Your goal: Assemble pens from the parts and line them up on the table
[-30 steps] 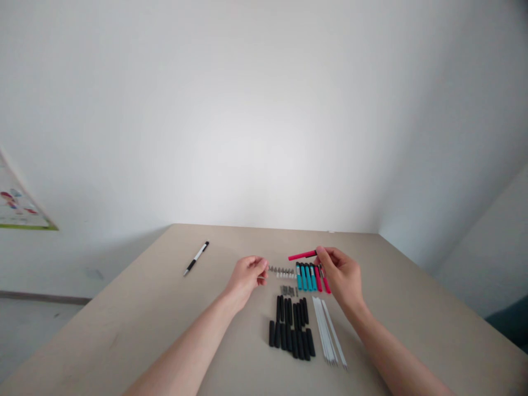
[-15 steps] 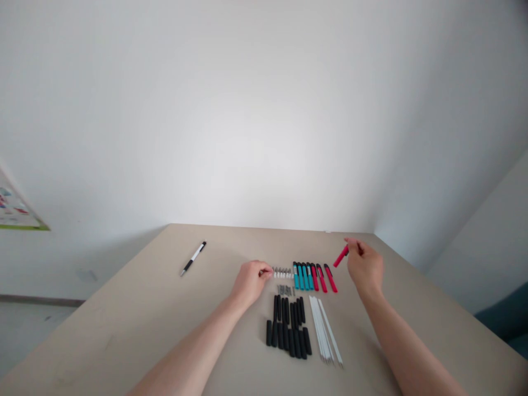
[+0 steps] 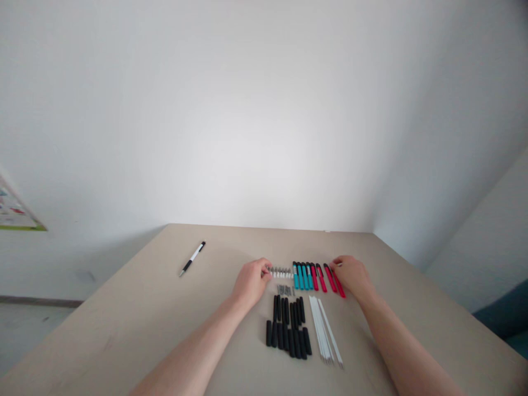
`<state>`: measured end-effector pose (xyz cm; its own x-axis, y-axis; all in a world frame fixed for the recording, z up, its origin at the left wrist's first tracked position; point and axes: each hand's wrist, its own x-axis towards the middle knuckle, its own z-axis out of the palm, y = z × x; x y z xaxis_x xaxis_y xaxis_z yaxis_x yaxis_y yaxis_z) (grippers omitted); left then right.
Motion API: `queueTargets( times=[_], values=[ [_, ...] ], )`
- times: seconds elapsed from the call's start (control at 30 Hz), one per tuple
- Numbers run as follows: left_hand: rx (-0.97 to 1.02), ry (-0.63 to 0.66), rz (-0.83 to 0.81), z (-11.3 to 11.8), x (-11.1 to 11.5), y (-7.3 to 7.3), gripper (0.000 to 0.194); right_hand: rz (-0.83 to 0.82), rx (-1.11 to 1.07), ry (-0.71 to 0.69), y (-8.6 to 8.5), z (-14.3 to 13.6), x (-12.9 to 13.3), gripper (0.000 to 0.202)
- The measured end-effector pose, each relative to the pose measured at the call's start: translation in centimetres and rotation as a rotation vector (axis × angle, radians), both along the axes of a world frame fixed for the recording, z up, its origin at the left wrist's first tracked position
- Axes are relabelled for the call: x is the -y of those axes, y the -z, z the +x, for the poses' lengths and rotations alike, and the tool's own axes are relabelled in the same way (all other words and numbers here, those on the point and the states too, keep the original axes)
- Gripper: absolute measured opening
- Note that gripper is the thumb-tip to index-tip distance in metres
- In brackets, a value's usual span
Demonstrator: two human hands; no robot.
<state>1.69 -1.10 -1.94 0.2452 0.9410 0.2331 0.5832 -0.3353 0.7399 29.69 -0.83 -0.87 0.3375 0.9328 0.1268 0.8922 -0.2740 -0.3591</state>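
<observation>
My left hand is closed in a pinch at the left end of a row of small silver-and-white pen tips; what lies between its fingertips is too small to make out. My right hand pinches the black upper end of a red pen barrel, which lies at the right end of the barrel row. Beside it are more red barrels and several teal barrels. Small metal springs lie just below the pen tips.
Several black grip sleeves lie in rows nearer me, with white ink refills to their right. A white-and-black pen rests apart at the left of the table. A wall stands behind the table.
My right hand has lowered leftward, bringing the red barrel from the air down to the right end of the row. My left hand has barely moved.
</observation>
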Motion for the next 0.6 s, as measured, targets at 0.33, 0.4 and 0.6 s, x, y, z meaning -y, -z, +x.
queueTargets(
  times=[0.33, 0.4, 0.6],
  values=[
    [-0.439, -0.545, 0.312, -4.5, -0.8, -3.3, 0.026, 0.037, 0.007, -0.007, 0.9, 0.5, -0.9, 0.022],
    [-0.551, -0.778, 0.269, -6.2, -1.4, -3.3, 0.03, 0.049, 0.012, -0.01, 0.9, 0.5, -0.9, 0.022],
    [-0.592, -1.019, -0.096, -9.7, -2.6, -2.0, 0.028, 0.088, 0.016, -0.021, 1.0, 0.3, -0.9, 0.021]
  ],
)
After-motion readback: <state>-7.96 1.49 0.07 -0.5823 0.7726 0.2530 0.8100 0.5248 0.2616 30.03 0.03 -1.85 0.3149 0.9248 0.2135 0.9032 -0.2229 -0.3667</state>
